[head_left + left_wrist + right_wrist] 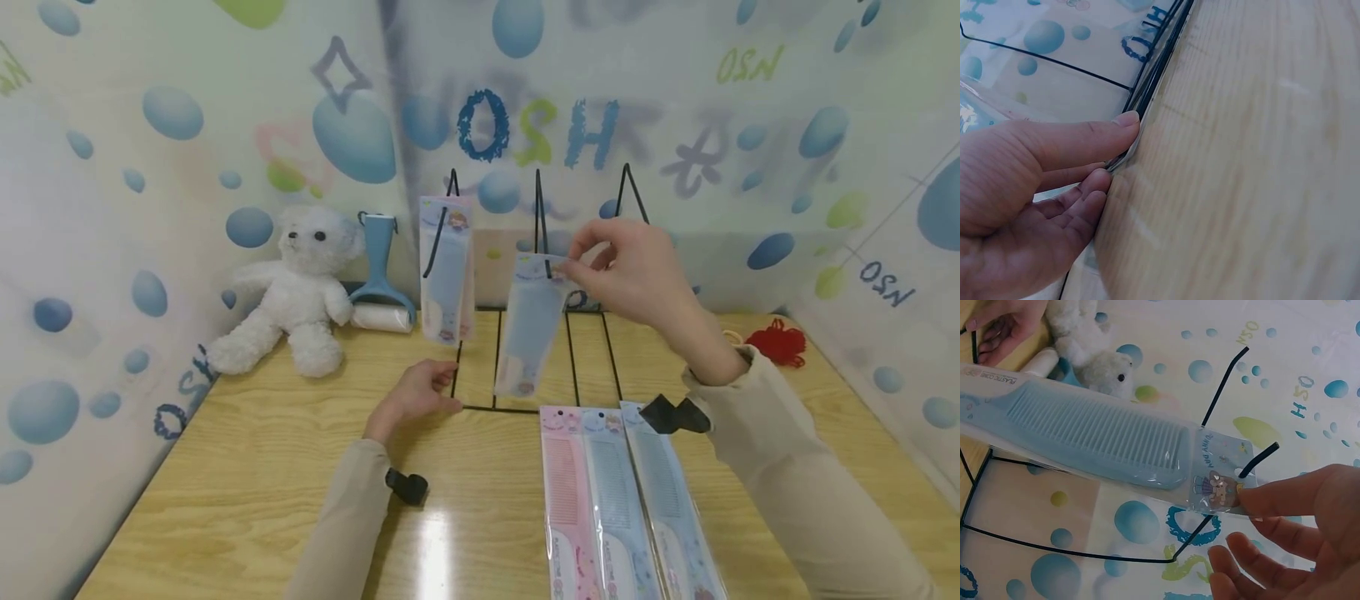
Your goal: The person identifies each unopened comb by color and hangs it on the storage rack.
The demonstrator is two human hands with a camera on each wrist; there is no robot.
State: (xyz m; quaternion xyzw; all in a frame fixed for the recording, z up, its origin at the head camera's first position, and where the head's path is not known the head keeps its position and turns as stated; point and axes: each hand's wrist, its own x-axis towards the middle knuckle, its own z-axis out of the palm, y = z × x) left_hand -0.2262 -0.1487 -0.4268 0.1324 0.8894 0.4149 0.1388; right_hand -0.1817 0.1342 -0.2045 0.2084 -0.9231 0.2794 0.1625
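My right hand [637, 267] pinches the top corner of a packaged blue comb [531, 329] between thumb and finger. In the right wrist view, the tip of a black hook [1260, 459] pokes through the top of this comb pack. The hook belongs to a black wire display rack [517, 410] standing on the table. At the rack's front left corner, my left hand [416, 390] holds the base wire between thumb and fingers, seen closely in the left wrist view. Other comb packs [444, 283] hang on the left hook, a blue one in front with pink showing behind it.
Packaged combs, one pink [567, 492] and two blue [617, 492], lie side by side at the table's front. A white teddy bear [300, 292] and a blue-handled lint roller [381, 275] stand back left. A red knotted item [778, 342] lies back right.
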